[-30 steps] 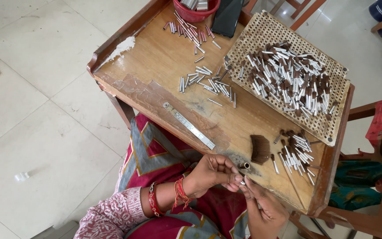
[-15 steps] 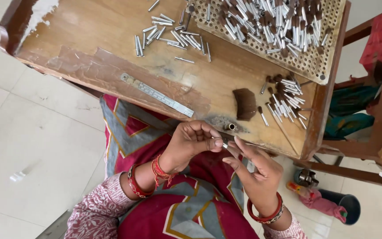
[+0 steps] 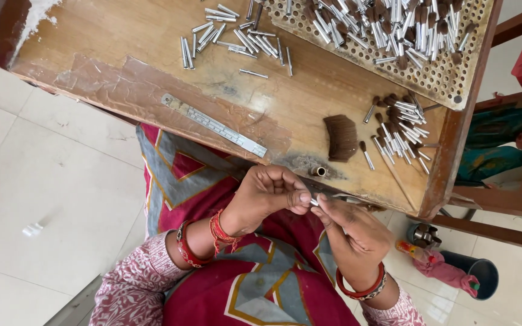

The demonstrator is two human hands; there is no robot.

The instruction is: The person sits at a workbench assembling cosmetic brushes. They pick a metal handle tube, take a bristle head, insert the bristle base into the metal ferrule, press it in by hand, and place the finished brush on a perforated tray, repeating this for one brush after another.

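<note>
A: Hands? 
B: Left hand curled, right hand palm-up, fingertips meeting below table edge.
A: Grip? 
B: Both pinching small metal tube betw. thumbs & forefingers.

The small metal piece pinched between the left hand and the right hand is almost wholly covered by the fingers, so its shape and length cannot be told. The perforated tray of metal tubes and the table run off the top edge, the person's sleeves and lap are cut by the bottom edge, and the dark bucket is partly masked by a pink cloth. The markings on the steel ruler are too fine to make out, and the small brass ring near the table edge is too small to identify.
</note>
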